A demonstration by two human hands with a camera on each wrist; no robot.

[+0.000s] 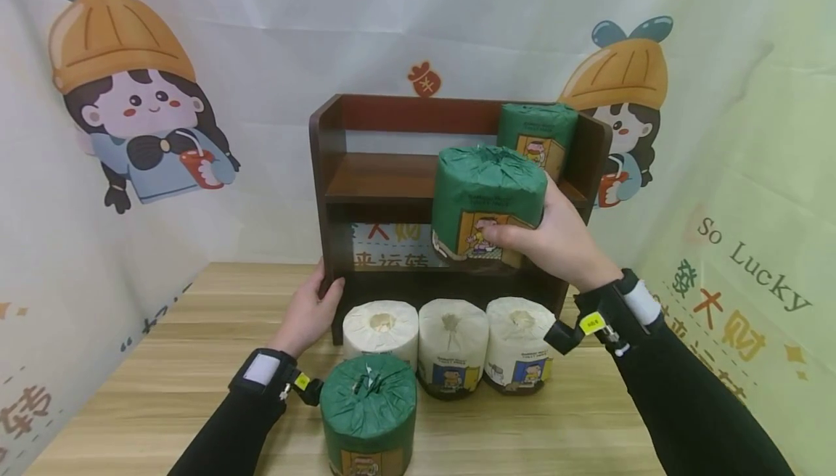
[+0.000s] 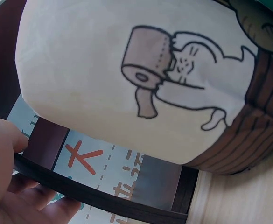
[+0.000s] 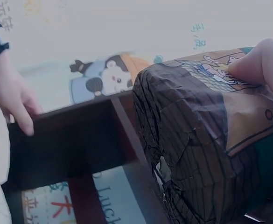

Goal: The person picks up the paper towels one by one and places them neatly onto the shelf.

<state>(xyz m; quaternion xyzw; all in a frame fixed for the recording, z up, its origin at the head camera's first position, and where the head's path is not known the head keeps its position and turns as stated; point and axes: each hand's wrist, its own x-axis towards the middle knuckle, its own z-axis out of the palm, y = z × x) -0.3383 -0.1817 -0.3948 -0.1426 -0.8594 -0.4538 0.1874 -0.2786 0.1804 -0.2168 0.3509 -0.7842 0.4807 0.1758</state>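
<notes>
My right hand (image 1: 555, 240) grips a green-wrapped toilet paper roll (image 1: 486, 186) by its right side, thumb across the printed front. The roll is held in the air before the upper part of a dark brown wooden shelf (image 1: 385, 175). In the right wrist view the dark striped underside of this roll (image 3: 183, 140) faces the camera. My left hand (image 1: 310, 309) holds the shelf's left side panel low down. Seen from the left wrist, thumb and fingers of the left hand (image 2: 15, 182) lie on either side of the panel's edge (image 2: 94, 193).
Another green roll (image 1: 538, 131) stands at the right end of the top shelf. White-wrapped rolls (image 1: 381, 327), (image 1: 453, 345), (image 1: 520, 345) stand in a row before the shelf. One more green roll (image 1: 369, 411) is nearer on the wooden table (image 1: 163, 389). A printed cloth (image 1: 274, 62) hangs behind.
</notes>
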